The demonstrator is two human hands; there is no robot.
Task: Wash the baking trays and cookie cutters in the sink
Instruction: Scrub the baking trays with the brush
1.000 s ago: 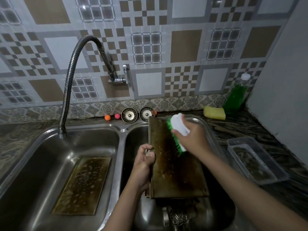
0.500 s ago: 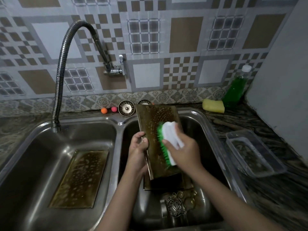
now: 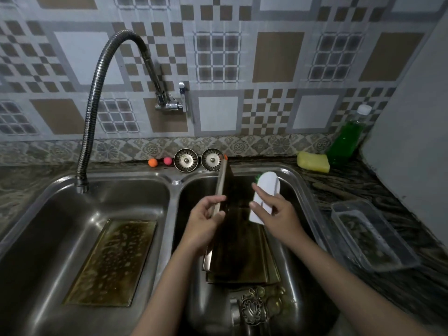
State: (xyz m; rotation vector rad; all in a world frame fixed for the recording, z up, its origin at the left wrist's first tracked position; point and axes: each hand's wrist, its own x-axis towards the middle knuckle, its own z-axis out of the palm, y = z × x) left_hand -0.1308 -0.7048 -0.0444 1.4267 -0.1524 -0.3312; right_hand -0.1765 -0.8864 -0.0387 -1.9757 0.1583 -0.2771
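left hand (image 3: 206,221) grip clamped on upright baking tray (image 3: 221,190) edge, right hand (image 3: 276,214) grip around scrub brush (image 3: 265,195)

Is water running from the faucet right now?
No, the faucet spout shows no stream, and it hangs by the wall, not over either basin.

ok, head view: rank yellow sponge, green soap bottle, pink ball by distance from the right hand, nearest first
From the right hand:
1. Yellow sponge, on the counter behind the right basin, up and right of the hand.
2. Pink ball, on the ledge to the left, behind the divider.
3. Green soap bottle, back right corner beyond the sponge.
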